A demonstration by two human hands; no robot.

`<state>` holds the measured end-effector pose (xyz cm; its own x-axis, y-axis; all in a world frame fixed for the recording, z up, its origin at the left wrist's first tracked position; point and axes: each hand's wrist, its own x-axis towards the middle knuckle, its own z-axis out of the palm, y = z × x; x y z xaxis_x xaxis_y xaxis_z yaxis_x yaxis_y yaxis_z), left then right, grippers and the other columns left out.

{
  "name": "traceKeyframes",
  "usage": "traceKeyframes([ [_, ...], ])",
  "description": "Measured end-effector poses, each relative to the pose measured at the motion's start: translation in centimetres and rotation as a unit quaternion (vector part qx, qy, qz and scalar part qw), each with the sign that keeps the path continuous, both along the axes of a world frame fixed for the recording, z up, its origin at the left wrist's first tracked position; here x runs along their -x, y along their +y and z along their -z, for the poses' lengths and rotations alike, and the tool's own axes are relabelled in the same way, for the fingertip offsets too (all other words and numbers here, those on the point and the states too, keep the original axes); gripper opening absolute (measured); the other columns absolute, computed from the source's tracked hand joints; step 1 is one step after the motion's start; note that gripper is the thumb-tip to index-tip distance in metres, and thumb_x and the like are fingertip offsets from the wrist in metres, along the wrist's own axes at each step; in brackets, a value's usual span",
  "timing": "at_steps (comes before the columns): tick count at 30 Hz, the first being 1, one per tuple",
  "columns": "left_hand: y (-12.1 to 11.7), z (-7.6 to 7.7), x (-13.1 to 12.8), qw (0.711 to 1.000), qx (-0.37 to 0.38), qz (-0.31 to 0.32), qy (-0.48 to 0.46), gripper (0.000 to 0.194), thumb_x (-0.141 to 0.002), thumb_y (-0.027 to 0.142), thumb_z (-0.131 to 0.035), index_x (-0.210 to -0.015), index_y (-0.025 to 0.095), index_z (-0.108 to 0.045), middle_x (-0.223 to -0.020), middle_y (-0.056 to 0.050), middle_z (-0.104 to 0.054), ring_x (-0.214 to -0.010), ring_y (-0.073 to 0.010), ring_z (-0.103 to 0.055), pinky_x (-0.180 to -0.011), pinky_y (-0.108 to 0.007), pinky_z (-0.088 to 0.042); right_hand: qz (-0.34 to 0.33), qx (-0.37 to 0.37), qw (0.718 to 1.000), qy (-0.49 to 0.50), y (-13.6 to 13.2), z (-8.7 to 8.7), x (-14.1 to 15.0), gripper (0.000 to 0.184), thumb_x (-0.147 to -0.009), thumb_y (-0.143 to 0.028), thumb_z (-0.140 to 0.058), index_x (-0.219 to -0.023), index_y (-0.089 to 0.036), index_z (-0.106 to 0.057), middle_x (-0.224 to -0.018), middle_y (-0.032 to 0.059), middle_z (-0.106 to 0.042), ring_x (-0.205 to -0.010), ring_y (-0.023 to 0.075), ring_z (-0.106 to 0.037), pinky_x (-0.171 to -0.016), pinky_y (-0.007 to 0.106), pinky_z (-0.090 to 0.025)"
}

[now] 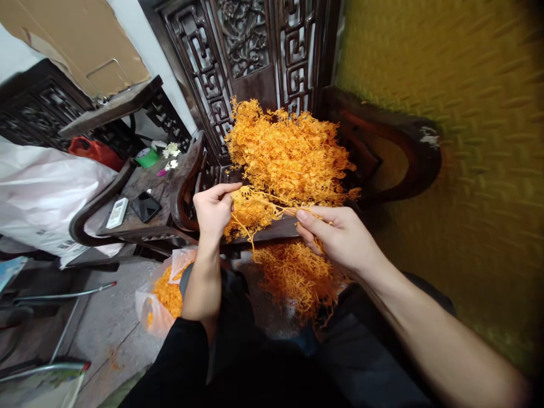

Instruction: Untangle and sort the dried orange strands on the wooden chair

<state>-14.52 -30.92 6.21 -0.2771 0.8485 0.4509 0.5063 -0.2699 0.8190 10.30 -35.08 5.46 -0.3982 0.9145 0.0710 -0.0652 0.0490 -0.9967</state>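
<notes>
A big heap of orange plastic sprigs (289,153) lies on the seat of a dark carved wooden chair (382,147). My left hand (215,209) is closed in a pinch on a small orange sprig cluster (250,212) at the chair's front edge. My right hand (335,235) pinches a thin orange stem running from that same cluster. A second clump of orange sprigs (297,280) rests lower down, between my knees. Both black sleeves are pushed up.
A clear plastic bag (159,303) with orange pieces sits on the concrete floor at left. A side table (140,187) holds a black phone (145,206), a white remote (117,212) and small white flowers. A yellow patterned wall fills the right. White sacks lie far left.
</notes>
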Motion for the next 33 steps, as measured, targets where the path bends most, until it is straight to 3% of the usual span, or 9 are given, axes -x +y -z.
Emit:
traceKeyframes([
  [3,0.1,-0.2,0.9,0.999,-0.033,-0.032,0.022,0.034,-0.074,0.007,-0.057,-0.089,0.022,-0.084,-0.066,0.001,-0.073,-0.049,-0.0095,-0.056,-0.048,-0.021,-0.039,0.044,0.016,0.998,0.039,-0.2,-0.7,-0.9,0.044,-0.098,-0.047,-0.064,-0.065,-0.017,-0.063,-0.049,-0.0035,-0.047,-0.042,0.0077,-0.039,-0.048,0.028,-0.028],
  [7,-0.1,-1.0,2.2,0.991,-0.084,-0.095,-0.039,0.018,-0.077,0.013,-0.065,-0.082,0.019,-0.081,-0.059,0.003,-0.067,-0.047,-0.0082,-0.052,-0.047,-0.020,-0.038,0.220,0.003,0.962,0.158,-0.5,-2.3,-3.2,0.019,-0.089,-0.033,-0.076,-0.102,-0.019,-0.080,-0.055,-0.0032,-0.048,-0.044,0.0088,-0.040,-0.046,0.029,-0.023],
  [14,-1.4,-1.7,-0.2,0.990,-0.068,0.023,-0.125,0.007,-0.079,0.022,-0.078,-0.076,0.017,-0.074,-0.052,0.005,-0.056,-0.043,-0.0061,-0.047,-0.043,-0.019,-0.034,0.000,0.107,0.976,0.192,0.4,-2.4,-2.6,0.058,-0.087,-0.042,-0.070,-0.142,-0.029,-0.059,-0.053,-0.0059,-0.047,-0.038,0.0105,-0.035,-0.037,0.027,-0.018],
  [17,-1.7,-2.0,-0.4,0.985,-0.059,0.047,-0.154,0.006,-0.078,0.020,-0.079,-0.076,0.017,-0.075,-0.052,0.004,-0.056,-0.042,-0.0055,-0.046,-0.042,-0.019,-0.032,-0.033,0.118,0.968,0.219,0.8,-1.9,-2.1,0.046,-0.085,-0.037,-0.069,-0.130,-0.031,-0.063,-0.059,-0.0048,-0.059,-0.036,0.0084,-0.037,-0.035,0.023,-0.019],
  [21,-1.8,-1.9,-0.4,0.982,-0.040,0.068,-0.170,0.002,-0.077,0.017,-0.078,-0.078,0.017,-0.076,-0.055,0.004,-0.059,-0.041,-0.0053,-0.046,-0.040,-0.019,-0.031,-0.066,0.128,0.964,0.223,0.9,-1.2,-2.0,0.020,-0.082,-0.034,-0.068,-0.099,-0.023,-0.069,-0.102,0.0103,-0.079,-0.046,0.0102,-0.056,-0.032,0.019,-0.022],
  [23,-1.8,-1.7,-0.8,0.982,-0.032,0.078,-0.167,0.002,-0.078,0.017,-0.078,-0.078,0.017,-0.075,-0.055,0.004,-0.058,-0.041,-0.0055,-0.046,-0.041,-0.019,-0.031,-0.073,0.145,0.962,0.219,0.9,-0.7,-1.6,0.021,-0.079,-0.028,-0.071,-0.099,-0.023,-0.073,-0.116,0.0120,-0.077,-0.070,0.0192,-0.073,-0.035,0.017,-0.033],
  [26,-1.8,-1.4,-1.2,0.984,-0.029,0.076,-0.160,0.003,-0.079,0.019,-0.077,-0.078,0.018,-0.075,-0.057,0.003,-0.059,-0.043,-0.0057,-0.046,-0.042,-0.020,-0.032,-0.073,0.174,0.958,0.216,0.9,0.2,-0.5,0.031,-0.074,-0.022,-0.080,-0.105,-0.024,-0.078,-0.124,0.0109,-0.074,-0.103,0.0274,-0.075,-0.054,0.025,-0.057],
  [29,-1.7,-1.4,-1.3,0.987,-0.034,0.059,-0.149,0.004,-0.080,0.021,-0.076,-0.079,0.018,-0.074,-0.057,0.003,-0.059,-0.043,-0.0063,-0.046,-0.042,-0.021,-0.033,-0.069,0.191,0.962,0.181,1.2,1.2,0.6,0.031,-0.071,-0.029,-0.089,-0.099,-0.019,-0.080,-0.098,0.0102,-0.077,-0.074,0.0173,-0.072,-0.048,0.023,-0.052],
  [33,-2.1,-1.5,-1.9,0.988,-0.041,0.048,-0.142,0.007,-0.082,0.024,-0.076,-0.080,0.018,-0.073,-0.055,0.004,-0.057,-0.044,-0.0070,-0.047,-0.043,-0.021,-0.034,-0.068,0.164,0.982,0.060,1.3,1.9,2.0,0.035,-0.068,-0.043,-0.092,-0.082,-0.014,-0.076,-0.054,-0.0033,-0.057,-0.042,0.0057,-0.042,-0.038,0.019,-0.029],
])
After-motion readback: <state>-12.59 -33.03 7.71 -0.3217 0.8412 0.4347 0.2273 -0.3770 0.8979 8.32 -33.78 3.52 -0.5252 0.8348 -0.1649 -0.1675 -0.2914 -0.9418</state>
